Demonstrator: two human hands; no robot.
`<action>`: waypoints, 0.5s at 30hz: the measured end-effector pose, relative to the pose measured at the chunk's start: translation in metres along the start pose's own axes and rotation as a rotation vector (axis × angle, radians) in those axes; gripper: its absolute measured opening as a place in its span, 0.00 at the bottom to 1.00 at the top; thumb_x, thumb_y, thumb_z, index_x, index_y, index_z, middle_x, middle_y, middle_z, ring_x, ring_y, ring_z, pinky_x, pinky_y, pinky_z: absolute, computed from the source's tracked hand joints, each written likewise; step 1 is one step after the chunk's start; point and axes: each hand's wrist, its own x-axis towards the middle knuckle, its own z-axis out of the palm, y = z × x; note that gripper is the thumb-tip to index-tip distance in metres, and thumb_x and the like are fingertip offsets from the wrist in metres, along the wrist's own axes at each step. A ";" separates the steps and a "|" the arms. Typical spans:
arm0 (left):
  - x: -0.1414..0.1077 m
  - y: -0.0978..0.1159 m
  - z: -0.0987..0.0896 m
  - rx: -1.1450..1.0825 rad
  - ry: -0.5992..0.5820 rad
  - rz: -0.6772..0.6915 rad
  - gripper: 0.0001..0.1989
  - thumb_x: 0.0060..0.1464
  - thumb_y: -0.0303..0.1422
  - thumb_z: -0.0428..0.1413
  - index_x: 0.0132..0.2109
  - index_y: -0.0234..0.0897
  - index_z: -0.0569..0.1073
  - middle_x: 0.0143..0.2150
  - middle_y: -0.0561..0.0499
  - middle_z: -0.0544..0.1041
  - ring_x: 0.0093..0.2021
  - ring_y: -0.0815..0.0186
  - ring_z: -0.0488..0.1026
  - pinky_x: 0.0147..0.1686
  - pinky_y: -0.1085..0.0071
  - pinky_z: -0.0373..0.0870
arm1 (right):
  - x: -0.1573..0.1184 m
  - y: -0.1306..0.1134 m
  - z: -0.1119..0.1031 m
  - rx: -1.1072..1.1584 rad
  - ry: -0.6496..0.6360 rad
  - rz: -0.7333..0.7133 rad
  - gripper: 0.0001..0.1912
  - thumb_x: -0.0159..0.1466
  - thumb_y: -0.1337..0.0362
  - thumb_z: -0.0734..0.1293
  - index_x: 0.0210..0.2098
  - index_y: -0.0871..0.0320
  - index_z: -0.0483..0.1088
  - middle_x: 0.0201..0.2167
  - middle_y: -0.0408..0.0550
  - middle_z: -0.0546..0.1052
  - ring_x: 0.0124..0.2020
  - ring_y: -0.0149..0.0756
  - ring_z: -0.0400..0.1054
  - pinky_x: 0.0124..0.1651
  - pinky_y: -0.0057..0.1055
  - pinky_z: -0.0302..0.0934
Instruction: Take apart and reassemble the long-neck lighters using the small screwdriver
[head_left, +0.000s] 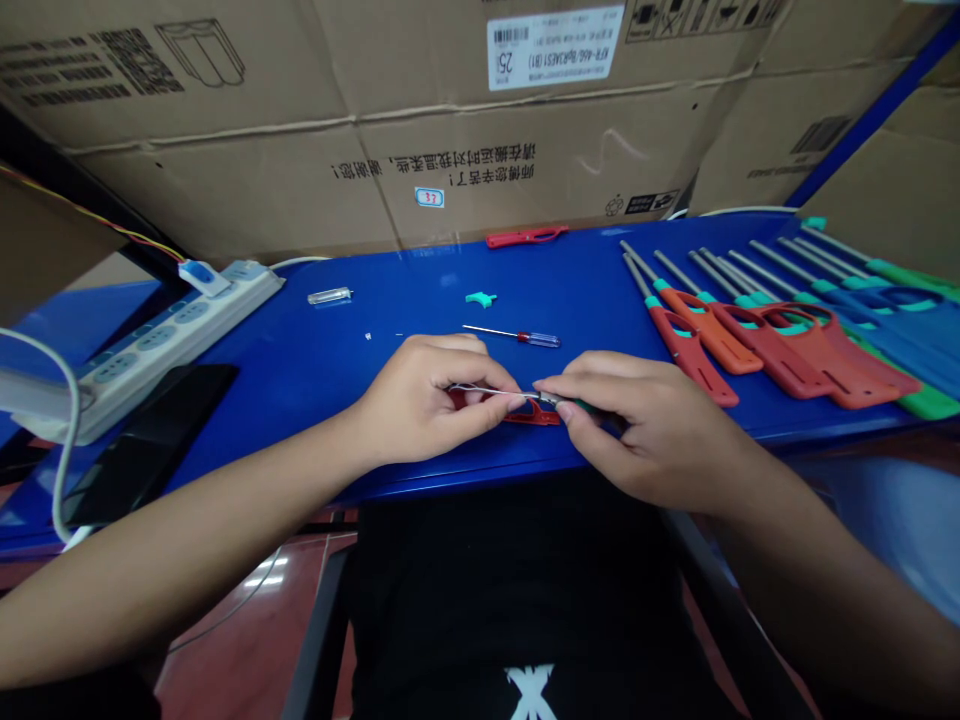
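My left hand (435, 395) is closed, pinching a thin pale wire (487, 390) between thumb and fingertips. Facing it, my right hand (645, 425) is closed on a small dark part with a metallic end (549, 397); most of it is hidden by the fingers. The wire runs up to this part. Beneath both hands, at the table's front edge, lies a red lighter casing half (541, 414), partly covered by the left fingers. Just beyond the hands is a small screwdriver (536, 339) with a clear and red handle. A turquoise trigger (481, 299) lies farther back.
Several long-necked lighters (694, 350) lie at right on the blue table (405, 270). Another red casing piece (525, 237) rests by the cardboard (285, 180). A clear tank (329, 296) lies back left. A power strip (172, 330) and black phone (150, 440) occupy the left.
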 end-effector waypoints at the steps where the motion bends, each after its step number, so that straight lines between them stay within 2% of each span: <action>1: 0.000 0.000 0.000 0.004 0.001 0.005 0.06 0.59 0.32 0.61 0.37 0.36 0.81 0.25 0.53 0.74 0.25 0.73 0.68 0.27 0.77 0.65 | 0.000 0.000 0.000 0.009 0.001 -0.003 0.14 0.68 0.68 0.62 0.50 0.57 0.75 0.39 0.47 0.76 0.39 0.34 0.71 0.44 0.32 0.65; 10: 0.000 -0.002 0.003 0.023 -0.005 0.045 0.05 0.59 0.31 0.61 0.38 0.35 0.81 0.24 0.54 0.73 0.25 0.73 0.68 0.28 0.76 0.66 | -0.002 -0.004 -0.003 0.020 -0.050 0.014 0.16 0.69 0.69 0.60 0.51 0.56 0.75 0.38 0.46 0.75 0.40 0.33 0.70 0.44 0.32 0.65; 15: 0.001 -0.001 0.002 0.041 0.004 0.066 0.05 0.59 0.30 0.60 0.38 0.34 0.81 0.24 0.54 0.72 0.25 0.73 0.67 0.29 0.75 0.66 | -0.002 -0.005 -0.003 0.028 -0.038 0.014 0.16 0.68 0.69 0.62 0.52 0.55 0.74 0.39 0.46 0.75 0.40 0.33 0.70 0.44 0.31 0.65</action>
